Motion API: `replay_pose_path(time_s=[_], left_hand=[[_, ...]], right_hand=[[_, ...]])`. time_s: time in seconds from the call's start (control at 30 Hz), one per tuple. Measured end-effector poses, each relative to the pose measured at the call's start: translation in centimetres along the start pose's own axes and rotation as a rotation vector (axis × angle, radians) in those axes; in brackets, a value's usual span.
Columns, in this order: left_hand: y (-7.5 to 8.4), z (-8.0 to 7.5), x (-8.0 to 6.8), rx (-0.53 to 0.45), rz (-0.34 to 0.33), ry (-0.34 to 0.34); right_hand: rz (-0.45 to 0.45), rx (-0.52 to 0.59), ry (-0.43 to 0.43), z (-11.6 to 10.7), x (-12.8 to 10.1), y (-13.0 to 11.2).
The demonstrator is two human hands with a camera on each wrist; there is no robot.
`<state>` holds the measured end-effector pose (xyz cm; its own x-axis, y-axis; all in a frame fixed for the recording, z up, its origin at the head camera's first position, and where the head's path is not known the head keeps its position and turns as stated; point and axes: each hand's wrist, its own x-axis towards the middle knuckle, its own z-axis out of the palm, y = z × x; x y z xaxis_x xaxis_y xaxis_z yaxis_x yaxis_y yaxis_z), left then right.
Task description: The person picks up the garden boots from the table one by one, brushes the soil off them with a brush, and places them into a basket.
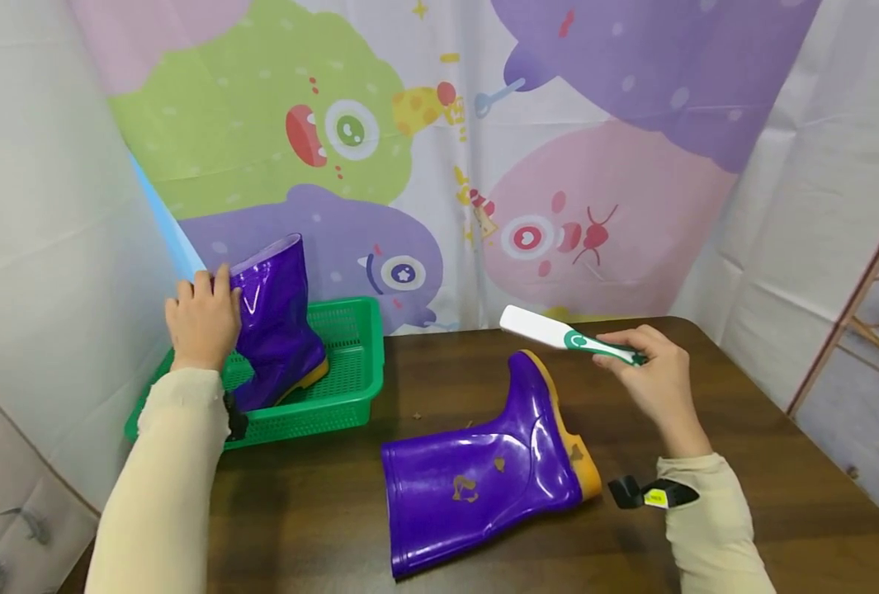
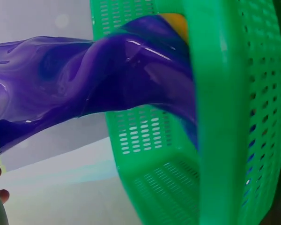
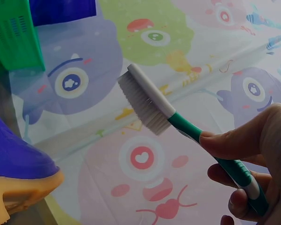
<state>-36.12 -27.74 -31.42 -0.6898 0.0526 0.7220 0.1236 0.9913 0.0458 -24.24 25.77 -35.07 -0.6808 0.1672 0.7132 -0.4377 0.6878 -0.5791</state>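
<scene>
A purple rain boot with a yellow sole stands tilted in a green plastic basket. My left hand is at the upper shaft, its fingers spread beside the boot and its thumb side overlapping the shaft edge. In the left wrist view only a bit of that hand shows at the left edge. My right hand holds a white and green scrub brush by the handle, bristles facing away from the palm. Under the brush, a second purple rain boot lies on its side with brown smudges on its shaft.
The brown wooden table carries the basket at the back left and the lying boot in the middle. A cartoon-printed cloth hangs behind the table, with pale fabric along the left side.
</scene>
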Motion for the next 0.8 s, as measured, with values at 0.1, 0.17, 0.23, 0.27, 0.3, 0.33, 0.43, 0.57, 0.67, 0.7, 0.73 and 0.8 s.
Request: replay_pose_path(time_s=[0.1, 0.17, 0.23, 0.27, 0.3, 0.33, 0.43, 0.57, 0.67, 0.7, 0.73, 0.8], left_hand=[[0.1, 0.5, -0.3, -0.015, 0.034, 0.049], [0.3, 1.0, -0.4, -0.036, 0.088, 0.12], [0.7, 1.4, -0.4, -0.055, 0.153, 0.193], [1.0, 1.6, -0.5, -0.066, 0.183, 0.224], [1.3, 1.7, -0.6, -0.073, 0.212, 0.251], [1.6, 1.8, -0.7, -0.084, 0.24, 0.272], [2.7, 1.9, -1.3, -0.116, 0.327, 0.317], [4.1, 2.0, -2.1, -0.149, 0.418, 0.348], [5.1, 2.2, -2.6, -0.167, 0.443, 0.375], [5.3, 2.3, -2.8, -0.172, 0.447, 0.385], [5.6, 2.4, -2.9, -0.178, 0.451, 0.394], [6.2, 2.6, -3.3, -0.191, 0.459, 0.409]], right_hand=[[0.007, 0.002, -0.008, 0.0, 0.0, 0.0], [0.009, 0.003, -0.008, 0.0, 0.0, 0.0], [0.008, 0.001, -0.006, -0.1, 0.0, 0.0], [0.007, 0.002, -0.004, -0.1, 0.0, 0.0], [0.005, 0.004, -0.003, -0.1, 0.1, 0.0], [0.004, 0.004, -0.002, -0.1, 0.1, 0.0], [0.005, 0.003, -0.007, -0.2, 0.1, 0.0], [0.01, 0.0, -0.014, -0.3, 0.1, 0.0], [0.013, -0.002, -0.016, -0.3, 0.1, 0.1], [0.016, 0.0, -0.017, -0.3, 0.1, 0.1], [0.016, -0.001, -0.017, -0.3, 0.1, 0.2], [0.017, -0.003, -0.019, -0.3, 0.1, 0.2]])
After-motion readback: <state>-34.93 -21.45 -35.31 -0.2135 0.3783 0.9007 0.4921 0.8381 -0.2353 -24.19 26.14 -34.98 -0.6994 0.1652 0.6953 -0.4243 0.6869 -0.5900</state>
